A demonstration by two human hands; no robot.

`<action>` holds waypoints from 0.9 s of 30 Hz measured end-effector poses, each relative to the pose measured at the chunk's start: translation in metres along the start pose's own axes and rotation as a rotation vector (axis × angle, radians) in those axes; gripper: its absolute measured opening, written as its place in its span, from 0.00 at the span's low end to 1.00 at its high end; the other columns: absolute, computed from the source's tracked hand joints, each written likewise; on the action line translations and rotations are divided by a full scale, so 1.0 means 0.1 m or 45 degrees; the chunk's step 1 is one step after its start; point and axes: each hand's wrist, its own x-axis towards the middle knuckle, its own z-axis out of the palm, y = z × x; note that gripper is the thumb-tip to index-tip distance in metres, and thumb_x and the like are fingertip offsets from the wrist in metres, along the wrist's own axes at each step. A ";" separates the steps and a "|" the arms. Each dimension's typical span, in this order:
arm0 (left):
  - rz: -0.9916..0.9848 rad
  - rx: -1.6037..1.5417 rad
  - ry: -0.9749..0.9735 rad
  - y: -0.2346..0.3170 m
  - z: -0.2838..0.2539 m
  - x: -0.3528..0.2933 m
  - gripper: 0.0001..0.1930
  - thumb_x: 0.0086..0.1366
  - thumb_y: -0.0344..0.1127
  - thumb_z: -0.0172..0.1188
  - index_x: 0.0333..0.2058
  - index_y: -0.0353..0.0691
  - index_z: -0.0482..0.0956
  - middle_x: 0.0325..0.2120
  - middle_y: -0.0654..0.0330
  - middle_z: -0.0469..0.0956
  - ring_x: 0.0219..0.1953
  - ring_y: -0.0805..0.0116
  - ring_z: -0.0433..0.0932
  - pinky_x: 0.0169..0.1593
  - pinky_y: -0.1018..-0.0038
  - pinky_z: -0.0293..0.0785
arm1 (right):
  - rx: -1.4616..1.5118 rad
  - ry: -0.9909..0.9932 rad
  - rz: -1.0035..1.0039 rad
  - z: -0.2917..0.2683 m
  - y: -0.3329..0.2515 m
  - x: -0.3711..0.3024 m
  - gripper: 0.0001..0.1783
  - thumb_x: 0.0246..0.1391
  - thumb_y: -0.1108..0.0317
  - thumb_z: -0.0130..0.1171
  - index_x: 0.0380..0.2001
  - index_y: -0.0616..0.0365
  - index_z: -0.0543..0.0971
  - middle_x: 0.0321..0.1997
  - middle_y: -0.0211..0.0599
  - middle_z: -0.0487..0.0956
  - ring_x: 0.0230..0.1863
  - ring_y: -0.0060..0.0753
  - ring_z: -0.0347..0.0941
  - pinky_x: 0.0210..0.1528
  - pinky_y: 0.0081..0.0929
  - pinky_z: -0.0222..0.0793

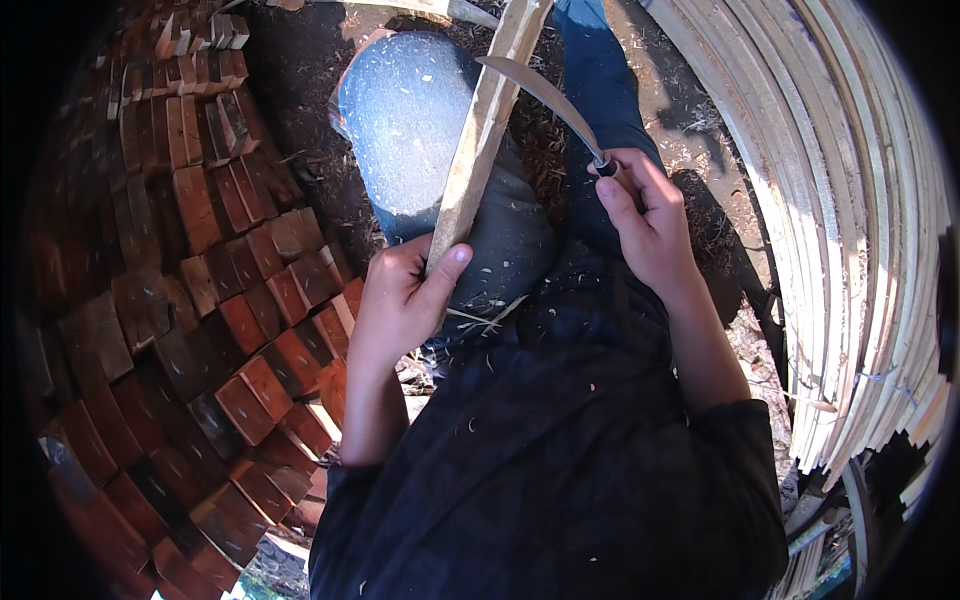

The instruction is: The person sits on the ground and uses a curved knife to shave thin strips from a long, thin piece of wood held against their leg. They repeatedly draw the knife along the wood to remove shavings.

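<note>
A long, rough strip of wood [478, 150] slants up and away over my bent knee, running past the top of the picture. Its near end is gripped in my left hand [405, 295], thumb lying along the top. In my right hand [645, 215] is the dark handle of a curved sickle [548, 92]. The sickle's blade arcs up and to the left, its tip at the right side of the wood strip; whether the edge touches the wood I cannot tell. Thin shavings lie on my trousers and dark shirt.
Stacked reddish-brown wooden blocks [240, 410] fill the left side. At the right stands a large bundle of long pale wood strips [830, 200], tied near its lower end. Wood shavings litter the dirt ground [690, 110]. Another pale piece of wood [420, 5] lies at the top.
</note>
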 end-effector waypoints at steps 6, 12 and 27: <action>0.058 -0.788 -0.594 -0.41 -0.43 0.22 0.27 0.63 0.56 0.56 0.17 0.37 0.68 0.08 0.63 0.67 0.11 0.74 0.69 0.16 0.79 0.64 | 0.153 -0.048 0.110 0.12 0.01 0.17 0.11 0.58 0.65 0.56 0.36 0.63 0.74 0.18 0.18 0.62 0.21 0.09 0.55 0.23 0.14 0.51; -0.007 -0.798 -0.725 -0.33 -0.55 0.27 0.27 0.64 0.56 0.54 0.17 0.37 0.68 0.10 0.64 0.66 0.13 0.73 0.70 0.19 0.77 0.67 | 0.225 -0.031 0.129 0.17 0.09 0.24 0.13 0.60 0.61 0.54 0.36 0.63 0.74 0.19 0.18 0.62 0.22 0.09 0.54 0.24 0.14 0.50; -0.124 -0.517 -0.238 -0.17 -0.32 0.16 0.36 0.64 0.70 0.25 0.13 0.44 0.57 0.06 0.69 0.55 0.08 0.81 0.52 0.13 0.82 0.48 | -0.768 0.106 -0.344 0.27 -0.24 0.50 0.18 0.52 0.54 0.61 0.25 0.57 0.72 0.12 0.36 0.70 0.14 0.38 0.69 0.17 0.27 0.61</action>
